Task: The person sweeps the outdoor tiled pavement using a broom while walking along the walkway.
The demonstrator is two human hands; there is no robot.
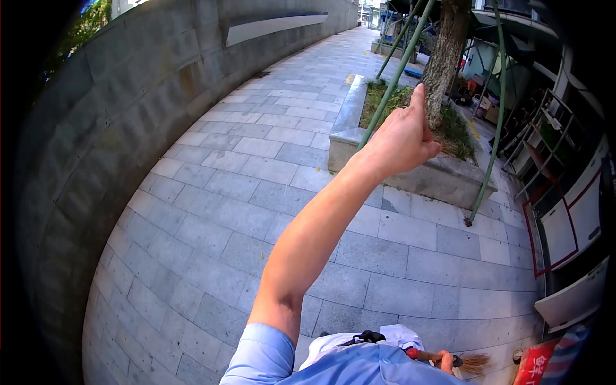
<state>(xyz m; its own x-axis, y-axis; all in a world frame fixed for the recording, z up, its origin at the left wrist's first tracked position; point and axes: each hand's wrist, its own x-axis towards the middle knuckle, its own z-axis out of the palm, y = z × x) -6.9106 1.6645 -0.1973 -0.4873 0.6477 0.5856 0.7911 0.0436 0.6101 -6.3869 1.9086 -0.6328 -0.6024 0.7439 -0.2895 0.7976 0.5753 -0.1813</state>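
My left arm stretches forward over the pavement. My left hand (405,138) holds nothing; its index finger points away from me and its thumb sticks out to the right. In the view it overlaps the planter and the foot of the tree trunk (446,54). Low in the view, beside my blue shirt (378,367), my right hand (444,362) is closed round the red handle of a small broom (475,364), whose straw bristles point right. Part of that hand is cut off by the frame's bottom edge.
A grey stone wall (141,83) curves along the left. Paving (256,186) runs ahead. A stone planter (436,179) borders the tree, with green support poles (497,128) around it. Metal racks (545,147), a white panel (574,295) and a red sign (532,366) line the right side.
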